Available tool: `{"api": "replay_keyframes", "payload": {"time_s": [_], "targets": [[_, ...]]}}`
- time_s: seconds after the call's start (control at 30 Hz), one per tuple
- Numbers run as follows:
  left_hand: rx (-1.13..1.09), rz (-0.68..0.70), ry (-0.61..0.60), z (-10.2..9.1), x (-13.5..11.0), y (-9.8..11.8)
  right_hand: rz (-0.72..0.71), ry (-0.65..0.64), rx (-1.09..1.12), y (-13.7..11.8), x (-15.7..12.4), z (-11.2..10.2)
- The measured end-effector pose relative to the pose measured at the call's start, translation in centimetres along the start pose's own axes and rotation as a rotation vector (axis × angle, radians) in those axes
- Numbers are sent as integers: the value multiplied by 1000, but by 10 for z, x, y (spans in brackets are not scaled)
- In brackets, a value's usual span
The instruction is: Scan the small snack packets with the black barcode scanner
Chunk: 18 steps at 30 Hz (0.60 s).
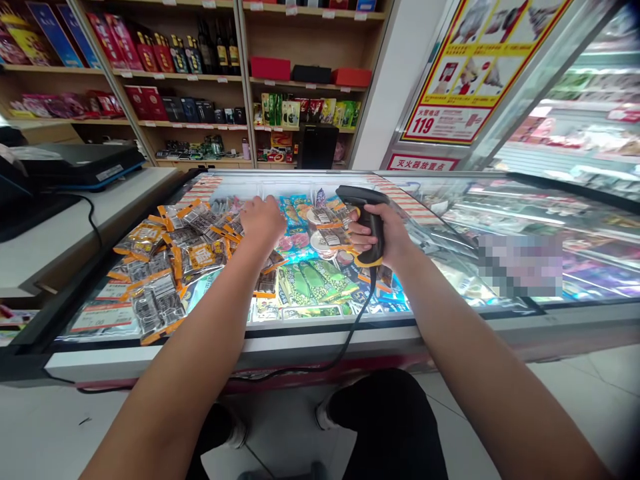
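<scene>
My right hand (390,230) is wrapped round the grip of a black and yellow barcode scanner (367,197), its head pointing left. Its black cord hangs over the freezer's front edge and runs left. My left hand (263,223) is at the right side of a pile of small orange-edged snack packets (200,253), on the freezer's glass top. Its fingers are curled downward; the fingertips, and whatever they may hold, are hidden. Several more of these packets lie around and below both hands, partly covered by my left forearm.
Under the chest freezer's (150,363) glass lie green ice-cream packs (315,280) and other frozen goods. A counter with a black scale-like device (83,167) stands at left. Stocked shelves (185,70) stand behind the freezer, and a red-and-yellow poster (485,67) hangs at right.
</scene>
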<state>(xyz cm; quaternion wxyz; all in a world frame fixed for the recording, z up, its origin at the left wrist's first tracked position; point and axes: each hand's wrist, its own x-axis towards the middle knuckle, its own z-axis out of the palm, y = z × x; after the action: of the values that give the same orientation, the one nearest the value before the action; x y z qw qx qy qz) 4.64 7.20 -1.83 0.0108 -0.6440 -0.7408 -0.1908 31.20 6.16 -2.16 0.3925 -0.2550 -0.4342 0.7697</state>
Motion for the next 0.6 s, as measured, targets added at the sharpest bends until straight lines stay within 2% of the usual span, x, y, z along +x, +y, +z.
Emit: {"api": "replay_keyframes", "payload": {"time_s": [0.1,0.17,0.2,0.27,0.3,0.37,0.4,0.5,0.6], "targets": [[83,19,95,3,-2,-11,7,31,33,-2,1,0],[38,108,158,7,-6,-8,12,40,50,-1,2,0],[12,158,150,10,-9,-2,10,43,57,-1,2,0],[-36,239,52,17,-18,17,4,51,64,0,3,0],[-59,253,-38,21,-23,29,3,57,65,0,3,0],[-154,228,-217,32,-33,52,5,72,65,1,4,-1],[-183,197,-262,37,-37,62,7,79,67,1,4,-1],[-188,186,-280,50,-41,77,15,84,67,2,5,-2],[-248,158,-306,54,-37,76,61,70,58,3,6,-4]]}}
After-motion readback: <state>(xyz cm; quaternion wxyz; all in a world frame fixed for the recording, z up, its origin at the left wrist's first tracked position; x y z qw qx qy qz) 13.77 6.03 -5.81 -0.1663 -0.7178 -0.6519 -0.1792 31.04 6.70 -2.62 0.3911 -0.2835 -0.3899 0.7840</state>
